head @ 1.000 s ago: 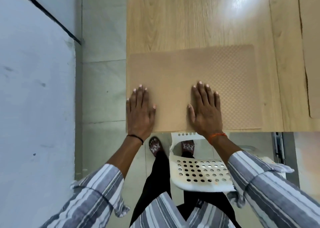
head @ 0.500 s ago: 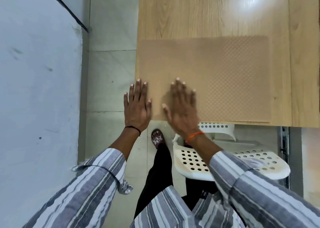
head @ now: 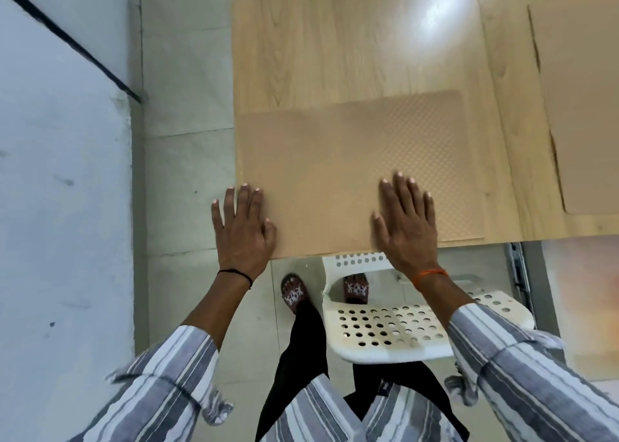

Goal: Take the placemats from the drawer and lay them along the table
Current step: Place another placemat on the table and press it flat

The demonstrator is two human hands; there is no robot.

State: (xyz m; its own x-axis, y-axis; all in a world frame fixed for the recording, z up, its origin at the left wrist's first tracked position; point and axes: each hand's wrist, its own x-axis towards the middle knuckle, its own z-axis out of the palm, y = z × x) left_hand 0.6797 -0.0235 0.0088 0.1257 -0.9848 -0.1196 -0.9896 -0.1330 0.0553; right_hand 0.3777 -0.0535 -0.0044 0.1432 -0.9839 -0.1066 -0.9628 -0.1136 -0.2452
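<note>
Both hands, left hand (head: pixel 243 230) and right hand (head: pixel 407 222), press flat, fingers spread and gripping nothing, on a thin, seemingly light, flexible placemat (head: pixel 351 166), best lifted by its near edge below the fingers.

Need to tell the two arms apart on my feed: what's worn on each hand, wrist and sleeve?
Both hands are bare, no gloves or rings visible. The left hand has a thin black thread round the wrist; the right hand has an orange thread. Both arms wear loose grey-and-white striped sleeves, pushed up the forearm with open, floppy cuffs.

Bright glare on table (head: pixel 335 39), perhaps motion-blurred
</note>
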